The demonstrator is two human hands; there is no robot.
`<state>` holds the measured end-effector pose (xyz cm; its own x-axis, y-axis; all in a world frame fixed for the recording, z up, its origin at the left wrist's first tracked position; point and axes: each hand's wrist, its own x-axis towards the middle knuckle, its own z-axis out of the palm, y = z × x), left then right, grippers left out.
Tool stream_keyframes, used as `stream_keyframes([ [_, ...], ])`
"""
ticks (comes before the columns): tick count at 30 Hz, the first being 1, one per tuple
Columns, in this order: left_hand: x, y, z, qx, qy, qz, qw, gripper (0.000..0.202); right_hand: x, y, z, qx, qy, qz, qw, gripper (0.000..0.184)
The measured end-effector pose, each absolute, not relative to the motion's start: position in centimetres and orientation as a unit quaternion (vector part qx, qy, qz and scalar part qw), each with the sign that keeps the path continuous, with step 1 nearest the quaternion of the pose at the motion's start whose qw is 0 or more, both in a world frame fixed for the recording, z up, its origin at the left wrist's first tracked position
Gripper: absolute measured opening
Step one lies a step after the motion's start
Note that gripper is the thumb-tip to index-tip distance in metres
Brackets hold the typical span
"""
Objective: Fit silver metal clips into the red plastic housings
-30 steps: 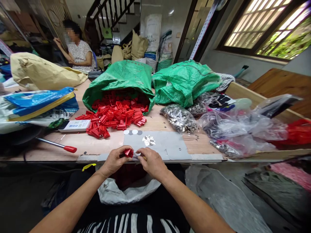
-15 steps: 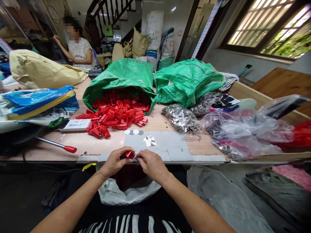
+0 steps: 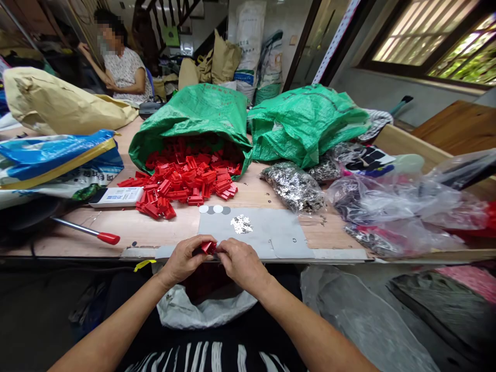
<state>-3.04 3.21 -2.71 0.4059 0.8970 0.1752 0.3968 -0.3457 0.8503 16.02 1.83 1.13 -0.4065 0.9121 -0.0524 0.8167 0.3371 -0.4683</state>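
My left hand (image 3: 185, 260) is closed round a small red plastic part (image 3: 208, 247) at the table's near edge. My right hand (image 3: 240, 262) pinches at the same part from the right; what its fingertips hold, if anything, is too small to make out. Just beyond the hands lies a grey sheet (image 3: 263, 232) with a little heap of shiny metal bits (image 3: 241, 223). A pile of red plastic parts (image 3: 182, 183) spills from an open green sack (image 3: 194, 116) further back.
A second green sack (image 3: 306, 124), clear bags of metal pieces (image 3: 294, 186) and plastic bags (image 3: 395, 206) crowd the right. A red-handled tool (image 3: 89, 232), a white box (image 3: 116, 197) and a blue sack (image 3: 54, 160) lie left. A white bag (image 3: 201, 310) hangs below. A person (image 3: 122, 67) sits far back.
My hands have stayed at the table edge, fingers working closer together on the red part. The view has tilted slightly.
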Motion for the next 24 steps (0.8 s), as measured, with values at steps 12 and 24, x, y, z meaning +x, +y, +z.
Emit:
stream_keyframes([
  [12,-2.5,3.1,-2.6,0.746,0.442,0.350,0.355,0.029,14.6,1.1,1.7,-0.563,-0.802,0.183,0.074,0.018],
  [24,-2.7,-0.4,-0.2,0.696,0.425,0.461,0.350,0.028,18.2,-1.3,1.6,-0.469,-0.780,0.286,0.299,0.017],
])
